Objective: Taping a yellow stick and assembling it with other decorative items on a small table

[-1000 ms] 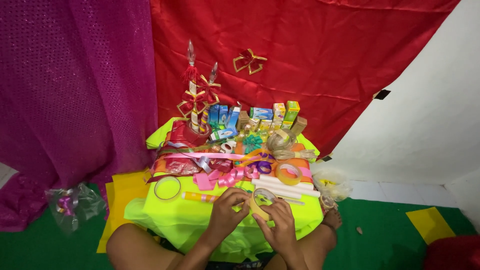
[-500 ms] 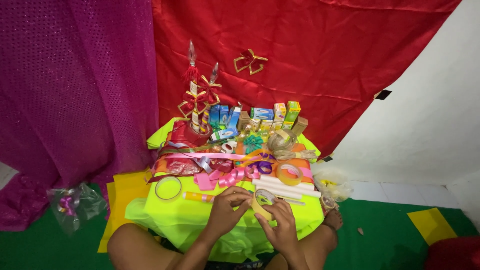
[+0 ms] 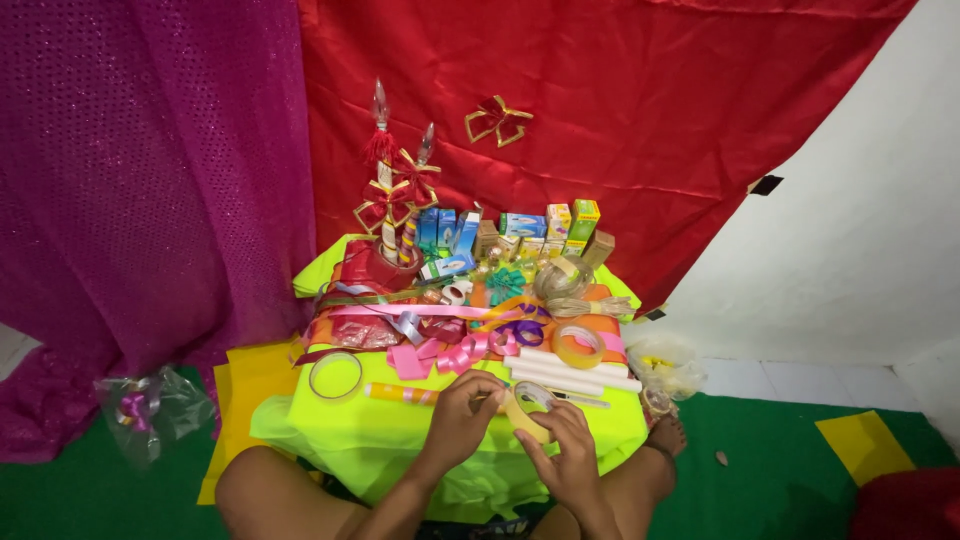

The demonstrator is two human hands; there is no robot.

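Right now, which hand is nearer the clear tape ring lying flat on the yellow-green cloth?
Left. The left hand is just right of the clear tape ring; the right hand sits farther right, holding the tan tape roll.

A roll of tape (image 3: 527,409), pale yellow-tan with a wide open core, stands tilted on edge between my 2 hands at the near edge of the neon-yellow table cover (image 3: 400,440). My left hand (image 3: 462,420) pinches at its upper rim from the left side, fingers curled over the top, while my right hand (image 3: 567,458) cups the roll from below and the right, thumb pressed against its outer band.
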